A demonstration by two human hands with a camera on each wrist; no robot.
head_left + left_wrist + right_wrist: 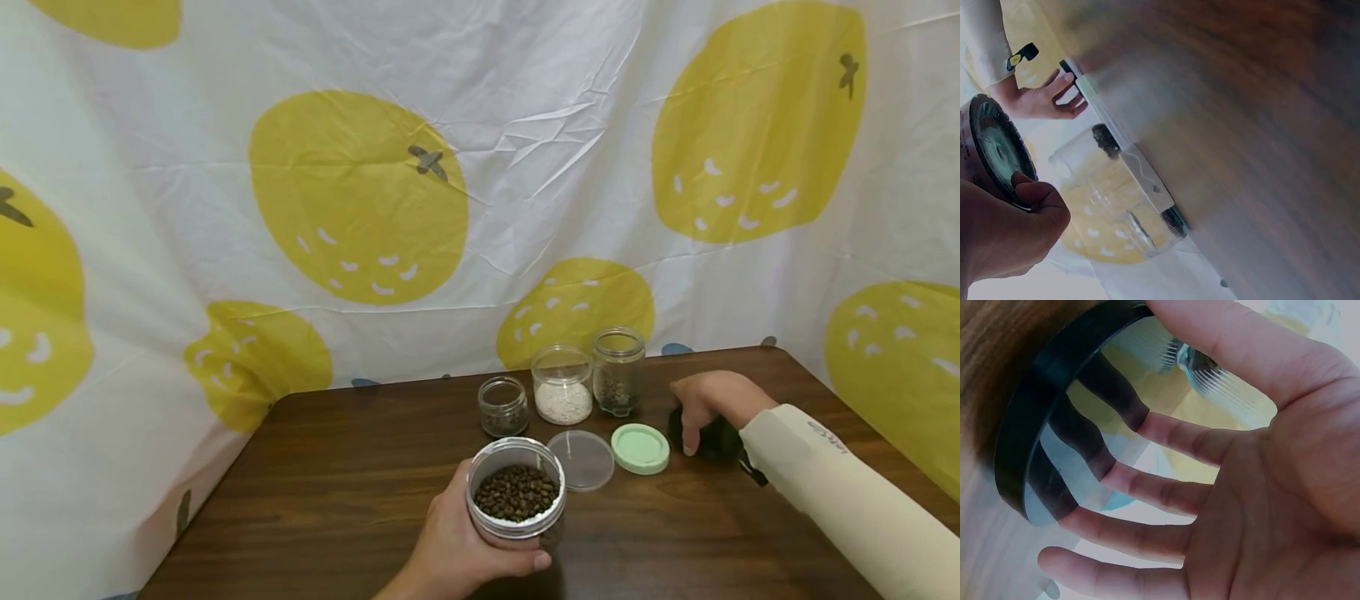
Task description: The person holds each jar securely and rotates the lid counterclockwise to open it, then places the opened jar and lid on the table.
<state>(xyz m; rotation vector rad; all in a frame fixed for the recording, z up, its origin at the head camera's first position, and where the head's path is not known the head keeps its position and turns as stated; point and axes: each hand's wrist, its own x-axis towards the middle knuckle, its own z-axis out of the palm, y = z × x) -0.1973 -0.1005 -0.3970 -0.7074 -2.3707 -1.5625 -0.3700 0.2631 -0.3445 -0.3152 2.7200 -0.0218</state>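
Observation:
My left hand point(457, 542) grips a clear jar point(517, 534) of coffee beans point(516, 493), held tilted toward the head camera above the table's front part. Its mouth is uncovered. In the left wrist view the jar's base point(1002, 150) shows, with the hand's fingers bent against it. My right hand point(712, 404) is over a glossy black lid point(1041, 394) on the table at the right. In the right wrist view its fingers are spread and nearly straight, several fingertips meeting their reflections on the lid, the thumb by its rim. The hand hides much of the lid in the head view.
Behind the held jar stand a small glass jar point(503, 408) with dark contents, a jar point(562, 402) of white grains and a taller jar point(618, 375) with dark bits. A clear lid point(581, 460) and a pale green lid point(640, 448) lie before them. A patterned curtain point(420, 350) hangs behind.

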